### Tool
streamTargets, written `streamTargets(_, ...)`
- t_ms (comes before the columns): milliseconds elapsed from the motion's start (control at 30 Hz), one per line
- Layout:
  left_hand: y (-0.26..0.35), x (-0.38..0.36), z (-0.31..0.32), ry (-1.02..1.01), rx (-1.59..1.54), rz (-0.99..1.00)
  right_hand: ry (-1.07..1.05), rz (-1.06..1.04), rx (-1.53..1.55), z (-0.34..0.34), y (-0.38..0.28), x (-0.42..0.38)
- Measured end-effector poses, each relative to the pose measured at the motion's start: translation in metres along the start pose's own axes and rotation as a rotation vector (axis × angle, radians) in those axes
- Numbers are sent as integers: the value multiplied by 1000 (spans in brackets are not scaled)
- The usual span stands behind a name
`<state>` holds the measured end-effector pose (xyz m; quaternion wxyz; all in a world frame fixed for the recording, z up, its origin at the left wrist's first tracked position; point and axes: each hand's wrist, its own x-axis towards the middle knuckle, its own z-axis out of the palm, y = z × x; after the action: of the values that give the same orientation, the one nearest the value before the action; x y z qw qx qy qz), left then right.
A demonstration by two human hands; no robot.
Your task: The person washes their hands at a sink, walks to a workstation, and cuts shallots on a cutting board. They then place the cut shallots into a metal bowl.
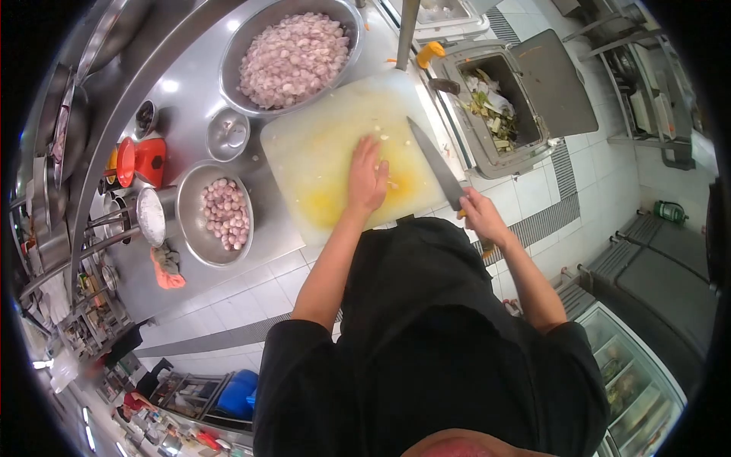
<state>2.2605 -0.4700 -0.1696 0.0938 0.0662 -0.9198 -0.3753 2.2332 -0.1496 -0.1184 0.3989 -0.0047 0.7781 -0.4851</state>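
Observation:
My left hand point(368, 177) lies flat on the yellow-stained cutting board point(297, 152), fingers stretched out, with small pale scraps beside it. My right hand point(483, 215) is wrapped round the handle of a large knife point(436, 164) at the board's right edge, the blade pointing up and away over the board. Beyond the board stands a big metal bowl point(225, 76) full of peeled shallots point(293, 61). To the left, a second metal bowl point(190, 228) holds more whole shallots point(226, 213), and a small metal bowl point(228, 134) sits between the two.
A bin point(487, 164) with vegetable scraps stands open right of the board, near an orange-handled tool point(430, 54). On the left are a red container point(152, 162), a white-filled bowl point(151, 216) and an orange cloth point(167, 270). A curved metal rail point(145, 76) runs along the left.

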Motion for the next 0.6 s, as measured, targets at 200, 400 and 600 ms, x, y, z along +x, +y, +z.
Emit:
streamTargets(200, -26, 30, -15, 119, 85, 24, 8, 9, 52, 32, -7, 10)
streamTargets(400, -18, 1, -17, -176, -161, 128, -111, -14, -103, 60, -17, -1)
streamTargets(600, 3, -23, -8, 162, -177, -9, 14, 36, 36, 77, -4, -11)
